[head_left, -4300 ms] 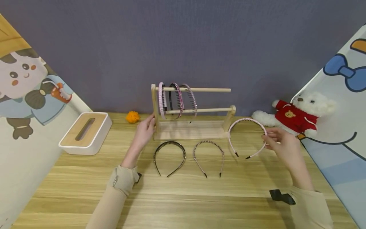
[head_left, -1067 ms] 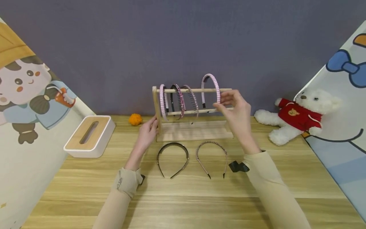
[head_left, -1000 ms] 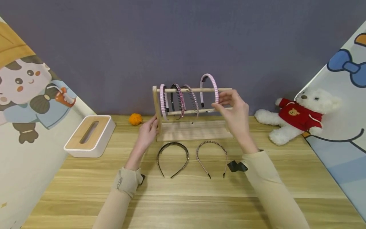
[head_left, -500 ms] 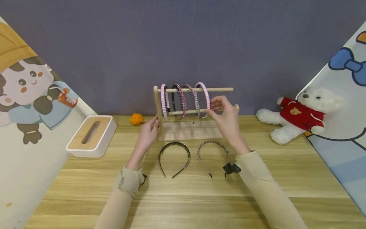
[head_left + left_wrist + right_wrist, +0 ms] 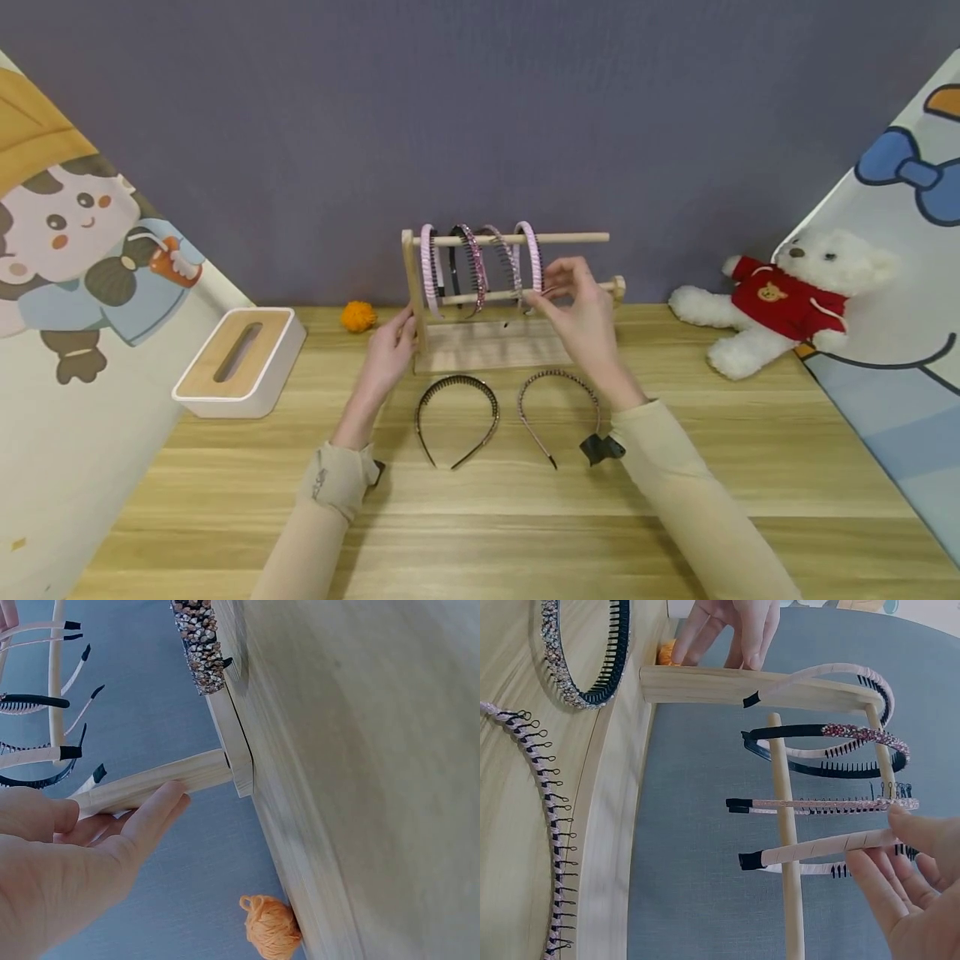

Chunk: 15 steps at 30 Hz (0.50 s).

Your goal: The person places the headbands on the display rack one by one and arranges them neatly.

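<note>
A wooden headband rack [image 5: 487,343] stands near the back wall. My left hand [image 5: 388,343] holds its left post [image 5: 191,771], the fingers lying along the wood. With thumb and fingertips, my right hand [image 5: 581,312] pinches a pale pink wrapped headband [image 5: 532,250]. This headband sits over the two rods, rightmost in the row; in the right wrist view its black tip [image 5: 751,860] passes the lower rod. To its left hang a pink sequined headband [image 5: 476,258], a thin pink toothed one [image 5: 508,258], a black one and another pink wrapped headband [image 5: 429,267].
On the table in front of the rack lie a black toothed headband [image 5: 457,380] and a thin pinkish one [image 5: 555,375]. A tissue box [image 5: 236,358] stands left, with an orange yarn ball [image 5: 358,317] nearer the rack. A white teddy bear [image 5: 795,292] sits right.
My right hand has brought the pale pink headband from the table's right side onto the rods and slid it left, up to the others. My left hand has stayed at the post.
</note>
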{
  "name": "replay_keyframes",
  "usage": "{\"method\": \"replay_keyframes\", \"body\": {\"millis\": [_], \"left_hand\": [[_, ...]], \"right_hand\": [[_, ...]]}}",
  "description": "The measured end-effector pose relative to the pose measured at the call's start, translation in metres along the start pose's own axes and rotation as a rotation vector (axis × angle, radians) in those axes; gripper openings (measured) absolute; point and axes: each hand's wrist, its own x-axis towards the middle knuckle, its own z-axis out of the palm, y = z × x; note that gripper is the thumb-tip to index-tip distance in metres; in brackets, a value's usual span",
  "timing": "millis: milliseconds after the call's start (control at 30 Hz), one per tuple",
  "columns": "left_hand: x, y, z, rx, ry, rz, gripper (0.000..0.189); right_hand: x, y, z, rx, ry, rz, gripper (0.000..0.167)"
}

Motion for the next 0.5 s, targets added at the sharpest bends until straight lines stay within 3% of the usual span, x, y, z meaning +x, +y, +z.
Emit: {"method": "replay_keyframes", "body": {"millis": [367, 500], "left_hand": [[0.000, -0.001, 0.001, 0.029, 0.017, 0.007, 0.046], [0.001, -0.001, 0.001, 0.026, 0.016, 0.012, 0.046]], "right_hand": [[-0.008, -0.008, -0.005, 0.020, -0.013, 0.093, 0.053], [-0.014, -0.007, -0.012, 0.011, 0.014, 0.059, 0.050]]}}
